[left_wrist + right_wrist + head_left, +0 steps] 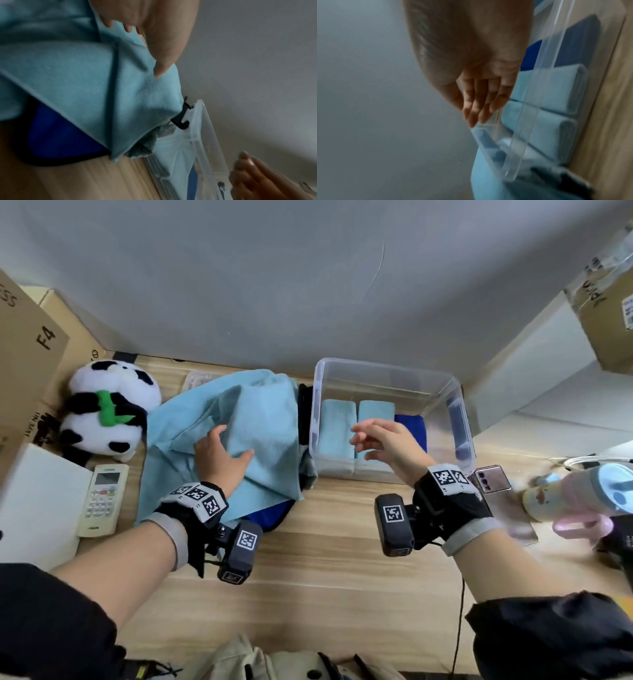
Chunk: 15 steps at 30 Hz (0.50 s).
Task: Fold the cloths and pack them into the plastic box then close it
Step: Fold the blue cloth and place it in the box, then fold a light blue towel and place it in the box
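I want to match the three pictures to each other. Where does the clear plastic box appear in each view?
Head view: clear plastic box, right of centre, against the wall.
Left wrist view: lower right, only its rim and one wall.
Right wrist view: right side, running from the top down to the lower middle.
Shared landmark: the folded light blue cloths inside it.

Looks like a home or small office/storage corner, not a lab or shop. Wood-grain bench (325, 570) pushed vs plain grey wall (274, 285). Cardboard boxes (30, 354) stacked at left & right, plush panda (109, 409), AC remote (102, 501), phone (496, 484), kids' water bottle (575, 494) lying about.
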Each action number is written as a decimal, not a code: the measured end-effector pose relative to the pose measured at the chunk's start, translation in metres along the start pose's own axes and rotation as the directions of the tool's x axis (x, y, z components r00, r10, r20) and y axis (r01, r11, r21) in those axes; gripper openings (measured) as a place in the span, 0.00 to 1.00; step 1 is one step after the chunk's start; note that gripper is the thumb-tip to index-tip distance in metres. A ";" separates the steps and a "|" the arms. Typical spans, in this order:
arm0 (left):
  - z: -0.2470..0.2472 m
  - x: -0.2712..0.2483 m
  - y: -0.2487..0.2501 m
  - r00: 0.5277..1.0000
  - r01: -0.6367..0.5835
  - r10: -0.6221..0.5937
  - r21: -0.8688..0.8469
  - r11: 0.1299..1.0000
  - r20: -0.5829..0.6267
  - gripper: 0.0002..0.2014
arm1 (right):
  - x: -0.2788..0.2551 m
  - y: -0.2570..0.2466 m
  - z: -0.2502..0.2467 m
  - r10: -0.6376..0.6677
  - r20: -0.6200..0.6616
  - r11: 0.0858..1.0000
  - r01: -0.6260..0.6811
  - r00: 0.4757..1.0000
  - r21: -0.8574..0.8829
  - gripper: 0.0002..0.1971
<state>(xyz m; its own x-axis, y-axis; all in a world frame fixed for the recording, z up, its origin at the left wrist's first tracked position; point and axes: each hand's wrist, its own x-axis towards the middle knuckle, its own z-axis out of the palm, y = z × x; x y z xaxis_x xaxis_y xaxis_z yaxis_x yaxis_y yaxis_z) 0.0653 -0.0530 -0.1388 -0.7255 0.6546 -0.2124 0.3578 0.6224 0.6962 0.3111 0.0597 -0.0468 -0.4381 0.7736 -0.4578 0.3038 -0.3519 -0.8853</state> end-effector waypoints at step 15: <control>-0.039 -0.017 -0.031 0.952 0.162 -0.074 -0.282 0.946 0.298 0.07 | 0.023 0.085 0.133 0.168 -0.097 0.928 -0.191 0.981 -0.320 0.24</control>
<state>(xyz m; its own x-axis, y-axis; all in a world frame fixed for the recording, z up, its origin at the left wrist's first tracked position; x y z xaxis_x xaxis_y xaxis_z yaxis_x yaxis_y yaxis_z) 0.0439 -0.1005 -0.1301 -0.5421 0.7047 -0.4578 0.0556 0.5737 0.8172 0.2148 -0.0224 -0.1435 -0.2965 0.7508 -0.5903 0.6360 -0.3058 -0.7085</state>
